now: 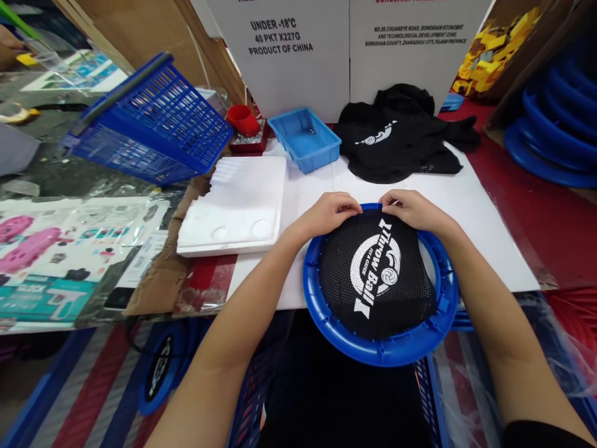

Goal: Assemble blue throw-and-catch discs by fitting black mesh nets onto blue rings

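A blue plastic ring [329,323] lies at the near edge of the white work surface, partly over my lap. Black mesh fabric [415,292] with white "Throw Ball" lettering is spread inside it, leaving a gap along the ring's right inner side. At the far rim, my left hand [332,210] pinches the mesh edge with closed fingers. Just to the right, my right hand [410,206] is also closed on the mesh edge at the rim. The fingertips of both hands partly hide the fabric border.
Black mesh pieces [405,140] are piled beyond the ring. Behind my left hand are a light blue tray [310,149], a white foam slab [242,205], a red cup [243,120] and a tilted blue basket [153,118]. Blue rings [555,124] are stacked at right, before a white carton [289,74].
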Action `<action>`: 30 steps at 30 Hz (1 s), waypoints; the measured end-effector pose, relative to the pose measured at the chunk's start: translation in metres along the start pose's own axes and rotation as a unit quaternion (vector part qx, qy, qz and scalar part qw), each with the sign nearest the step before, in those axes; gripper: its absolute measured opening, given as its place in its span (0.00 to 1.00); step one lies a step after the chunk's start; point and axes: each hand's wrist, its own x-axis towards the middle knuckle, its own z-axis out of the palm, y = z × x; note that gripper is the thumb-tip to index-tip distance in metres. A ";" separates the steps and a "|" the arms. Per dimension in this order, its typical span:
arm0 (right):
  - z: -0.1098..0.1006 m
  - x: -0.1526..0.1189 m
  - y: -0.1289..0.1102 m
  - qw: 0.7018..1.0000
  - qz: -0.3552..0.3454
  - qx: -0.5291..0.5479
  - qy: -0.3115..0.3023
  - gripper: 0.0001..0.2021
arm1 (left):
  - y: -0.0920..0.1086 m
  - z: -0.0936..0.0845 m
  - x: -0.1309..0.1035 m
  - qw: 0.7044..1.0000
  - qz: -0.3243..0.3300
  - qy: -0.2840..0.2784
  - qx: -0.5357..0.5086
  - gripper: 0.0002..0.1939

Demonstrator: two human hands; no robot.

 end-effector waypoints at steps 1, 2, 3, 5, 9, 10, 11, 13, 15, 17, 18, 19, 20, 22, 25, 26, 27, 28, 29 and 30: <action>-0.002 0.001 0.001 1.000 0.000 0.004 -0.004 0.11 | 0.001 -0.001 0.000 1.000 0.003 -0.003 -0.002 0.10; -0.004 0.003 0.003 1.000 0.001 0.009 -0.014 0.11 | 0.001 -0.001 0.000 1.000 0.005 -0.008 -0.001 0.11; -0.006 0.005 0.005 0.999 0.002 0.016 -0.028 0.12 | 0.002 0.000 0.000 1.000 0.005 -0.013 0.003 0.12; -0.010 0.009 0.010 0.997 0.005 0.032 -0.065 0.13 | 0.002 0.001 0.000 1.000 0.004 -0.020 0.017 0.12; -0.011 0.015 0.015 0.996 0.002 0.024 -0.084 0.12 | 0.002 0.004 0.001 0.998 0.003 -0.023 0.050 0.13; -0.010 0.015 0.014 0.997 -0.003 0.010 -0.073 0.11 | 0.003 0.005 0.001 0.998 0.004 -0.025 0.062 0.14; -0.009 0.016 0.012 0.998 -0.008 -0.006 -0.061 0.10 | 0.005 0.005 0.001 0.997 0.004 -0.027 0.078 0.14; -0.008 0.019 0.008 0.998 -0.015 -0.036 -0.055 0.08 | 0.010 0.004 -0.001 0.992 0.003 -0.033 0.120 0.15; -0.010 0.026 0.004 0.994 -0.019 -0.064 -0.084 0.06 | 0.016 0.003 -0.003 0.985 0.003 -0.044 0.169 0.16; -0.013 0.032 0.001 0.987 -0.027 -0.094 -0.129 0.04 | 0.022 0.001 -0.005 0.976 0.004 -0.057 0.212 0.16; -0.014 0.034 0.000 0.984 -0.031 -0.104 -0.141 0.03 | 0.025 0.000 -0.006 0.972 0.006 -0.062 0.226 0.15; -0.015 0.035 -0.001 0.983 -0.035 -0.107 -0.144 0.03 | 0.027 -0.001 -0.006 0.969 0.008 -0.065 0.236 0.15; -0.014 0.034 -0.002 0.985 -0.036 -0.102 -0.135 0.03 | 0.028 0.000 -0.006 0.968 0.007 -0.065 0.242 0.15; -0.009 0.029 -0.005 0.994 -0.033 -0.056 -0.086 0.06 | 0.030 0.002 -0.005 0.966 0.002 -0.059 0.252 0.15; 0.001 0.020 -0.011 0.998 -0.053 -0.008 -0.038 0.10 | 0.030 0.008 -0.003 0.961 -0.006 -0.049 0.273 0.14; 0.005 0.018 -0.013 0.997 -0.067 -0.015 -0.044 0.10 | 0.029 0.010 -0.003 0.960 -0.007 -0.046 0.274 0.13; 0.008 0.017 -0.015 0.995 -0.082 -0.031 -0.056 0.11 | 0.029 0.012 -0.003 0.962 -0.008 -0.043 0.271 0.11; 0.011 0.017 -0.017 0.992 -0.094 -0.048 -0.069 0.11 | 0.029 0.013 -0.003 0.963 -0.008 -0.039 0.265 0.10; 0.014 0.017 -0.018 0.990 -0.101 -0.058 -0.077 0.10 | 0.028 0.014 -0.003 0.965 -0.007 -0.036 0.259 0.10; 0.016 0.018 -0.019 0.990 -0.101 -0.057 -0.079 0.10 | 0.028 0.015 -0.004 0.966 -0.004 -0.035 0.256 0.09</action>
